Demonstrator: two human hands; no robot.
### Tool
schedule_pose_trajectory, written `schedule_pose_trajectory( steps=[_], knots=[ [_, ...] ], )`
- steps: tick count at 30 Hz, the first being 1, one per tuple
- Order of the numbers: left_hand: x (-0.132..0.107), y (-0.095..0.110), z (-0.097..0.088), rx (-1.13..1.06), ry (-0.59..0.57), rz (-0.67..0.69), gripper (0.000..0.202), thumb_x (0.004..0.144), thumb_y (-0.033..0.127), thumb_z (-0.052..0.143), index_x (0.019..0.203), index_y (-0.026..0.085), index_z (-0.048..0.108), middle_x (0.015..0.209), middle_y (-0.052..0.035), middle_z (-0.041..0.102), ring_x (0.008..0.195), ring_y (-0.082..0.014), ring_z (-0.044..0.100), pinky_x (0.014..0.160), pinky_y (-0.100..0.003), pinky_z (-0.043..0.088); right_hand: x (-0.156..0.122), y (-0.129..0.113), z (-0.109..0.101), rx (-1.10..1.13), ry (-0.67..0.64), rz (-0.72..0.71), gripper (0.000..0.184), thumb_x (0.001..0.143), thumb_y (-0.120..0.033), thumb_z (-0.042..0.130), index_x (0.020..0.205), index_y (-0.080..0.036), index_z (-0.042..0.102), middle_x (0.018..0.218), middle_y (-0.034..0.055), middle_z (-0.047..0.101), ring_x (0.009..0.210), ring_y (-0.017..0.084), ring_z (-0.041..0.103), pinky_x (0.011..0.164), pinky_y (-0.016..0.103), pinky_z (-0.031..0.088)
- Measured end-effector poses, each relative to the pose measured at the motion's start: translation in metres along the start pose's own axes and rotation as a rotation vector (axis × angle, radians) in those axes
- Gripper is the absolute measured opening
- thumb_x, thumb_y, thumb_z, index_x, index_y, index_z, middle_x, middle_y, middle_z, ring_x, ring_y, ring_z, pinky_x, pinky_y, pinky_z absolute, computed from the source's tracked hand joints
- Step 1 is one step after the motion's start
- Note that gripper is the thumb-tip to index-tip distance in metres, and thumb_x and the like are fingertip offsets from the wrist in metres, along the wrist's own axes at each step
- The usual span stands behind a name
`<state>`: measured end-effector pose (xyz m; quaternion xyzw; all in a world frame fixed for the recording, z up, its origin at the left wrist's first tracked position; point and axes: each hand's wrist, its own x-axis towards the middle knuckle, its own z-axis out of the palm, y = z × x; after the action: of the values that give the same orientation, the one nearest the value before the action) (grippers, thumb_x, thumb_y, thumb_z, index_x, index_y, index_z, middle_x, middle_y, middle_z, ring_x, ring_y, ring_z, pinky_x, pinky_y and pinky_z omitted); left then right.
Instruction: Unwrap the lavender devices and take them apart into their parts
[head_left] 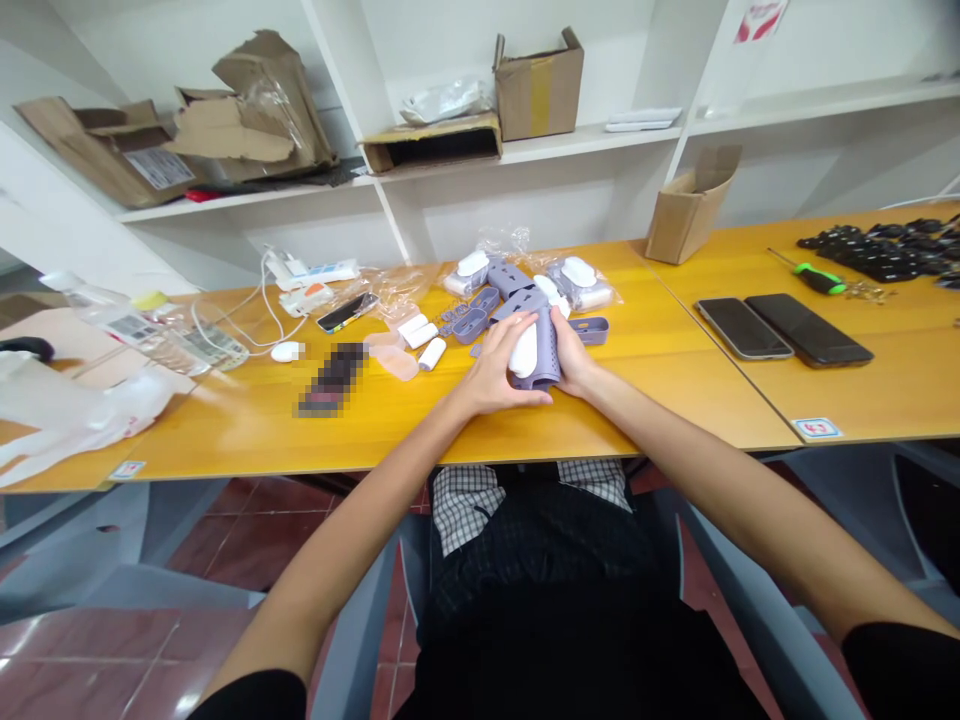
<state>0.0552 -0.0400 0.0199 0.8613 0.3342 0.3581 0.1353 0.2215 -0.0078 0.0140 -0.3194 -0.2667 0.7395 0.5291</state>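
Note:
Just above the table's front edge, a grey-purple perforated plastic casing (549, 362) is held between my two hands. A white oval piece (524, 352) sits against its left side; I cannot tell whether the two are joined. My left hand (495, 365) grips from the left, with the thumb along the bottom and the fingers over the top. My right hand (571, 358) is closed around the right side, its fingers partly hidden. Behind them lie more purple casings (510, 278), shallow purple trays (471, 326) and white rounded pieces (432, 354).
Plastic-wrapped parts (581, 285) lie behind the hands. To the left are a blurred-out item (330, 380), a power strip (322, 275) with cables and bottles (142, 335). Two phones (742, 328) and a green-handled screwdriver (819, 279) lie right. Cardboard boxes (538, 95) stand on the shelf.

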Motion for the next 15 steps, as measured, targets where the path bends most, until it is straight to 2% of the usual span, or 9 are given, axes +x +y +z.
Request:
schedule_pose_trajectory(
  steps=[2,4,8,10,13,15],
  knots=[
    [0.003,0.005,0.007,-0.001,-0.021,-0.01,0.124,0.067,0.082,0.085,0.165,0.024,0.035,0.168,-0.0207,0.034,0.158,-0.0446,0.032,0.131,-0.063,0.028,0.001,0.001,0.001,0.03,0.022,0.0,0.048,0.111,-0.053,0.038,0.108,-0.02,0.072,0.089,0.007,0.08,0.092,0.025,0.077,0.09,0.041,0.063],
    [0.009,0.011,0.015,0.006,-0.001,-0.039,0.114,0.072,0.077,0.084,0.162,0.023,0.039,0.165,-0.0207,0.036,0.156,-0.0438,0.034,0.13,-0.062,0.03,0.001,0.003,0.0,0.055,0.058,-0.013,0.047,0.111,-0.054,0.038,0.105,-0.021,0.071,0.088,0.0061,0.079,0.091,0.025,0.077,0.089,0.041,0.063],
    [0.021,0.02,0.025,0.029,0.123,-0.094,0.068,0.096,0.065,0.06,0.147,0.021,0.052,0.148,-0.0172,0.054,0.143,-0.0368,0.049,0.125,-0.055,0.037,0.002,0.009,0.0,0.095,0.054,-0.077,0.047,0.108,-0.059,0.038,0.104,-0.023,0.069,0.089,0.0046,0.078,0.093,0.026,0.077,0.087,0.041,0.064],
    [0.025,0.022,0.026,0.046,0.16,-0.121,0.053,0.103,0.058,0.049,0.139,0.021,0.056,0.141,-0.0151,0.06,0.137,-0.0341,0.053,0.121,-0.052,0.04,0.003,0.012,0.0,0.114,0.027,-0.088,0.046,0.107,-0.06,0.04,0.106,-0.024,0.068,0.087,0.0042,0.077,0.095,0.027,0.076,0.087,0.042,0.065],
    [0.026,0.023,0.021,0.071,0.134,-0.145,0.049,0.102,0.056,0.049,0.136,0.02,0.057,0.138,-0.0146,0.062,0.134,-0.033,0.055,0.119,-0.05,0.042,0.005,0.012,-0.002,0.132,0.025,-0.079,0.044,0.106,-0.059,0.041,0.107,-0.024,0.068,0.085,0.004,0.076,0.097,0.027,0.076,0.088,0.043,0.065],
    [0.025,0.022,0.017,0.057,0.068,-0.112,0.059,0.096,0.059,0.06,0.14,0.021,0.054,0.143,-0.0155,0.058,0.138,-0.035,0.052,0.122,-0.051,0.04,0.005,0.01,-0.004,0.133,0.041,-0.081,0.044,0.106,-0.058,0.041,0.107,-0.023,0.068,0.085,0.0047,0.076,0.097,0.028,0.076,0.087,0.043,0.065]
  ],
)
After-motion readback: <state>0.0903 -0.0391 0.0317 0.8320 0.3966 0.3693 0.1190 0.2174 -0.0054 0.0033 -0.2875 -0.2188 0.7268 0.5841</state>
